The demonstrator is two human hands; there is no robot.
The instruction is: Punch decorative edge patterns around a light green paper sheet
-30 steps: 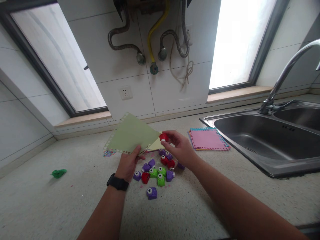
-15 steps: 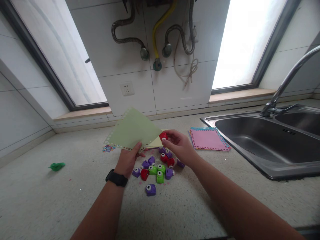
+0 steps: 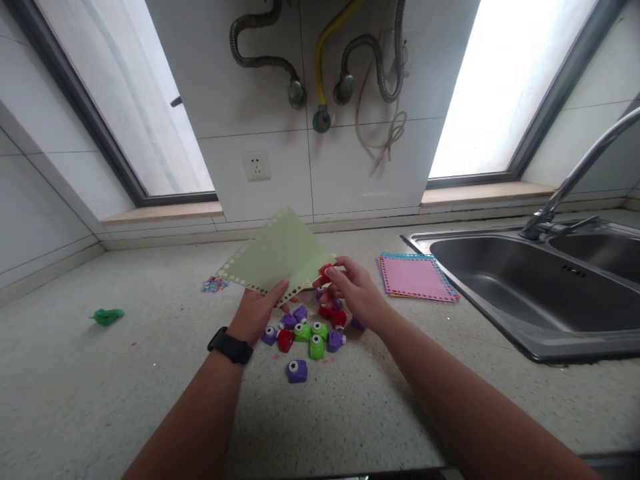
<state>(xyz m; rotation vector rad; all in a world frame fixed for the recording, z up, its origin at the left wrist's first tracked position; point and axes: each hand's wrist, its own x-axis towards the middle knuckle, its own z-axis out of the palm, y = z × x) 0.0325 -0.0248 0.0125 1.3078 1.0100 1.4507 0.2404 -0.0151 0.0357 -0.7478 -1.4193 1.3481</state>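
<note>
A pale green sheet of paper (image 3: 285,250) with punched holes along its edges is pinched in my left hand (image 3: 261,308), thumb on top. My right hand (image 3: 357,290) grips a small red craft punch (image 3: 326,272) at the sheet's right-hand corner. Whether the paper sits inside the punch's slot I cannot tell. Below the hands several more punches lie on the counter: green ones (image 3: 317,347), purple ones (image 3: 297,371) and red ones (image 3: 285,341), some with a star on a white button. Part of that group is hidden behind my right fingers.
A stack of coloured sheets with a pink one (image 3: 417,277) on top lies right of my hands, beside the steel sink (image 3: 495,287). Small paper bits (image 3: 215,285) and a green scrap (image 3: 107,317) lie to the left.
The green sheet has turned and flattened somewhat, its far corner shifting right. The red punch in my right hand has been tilted and brought onto the sheet's edge. The view has shifted slightly.
</note>
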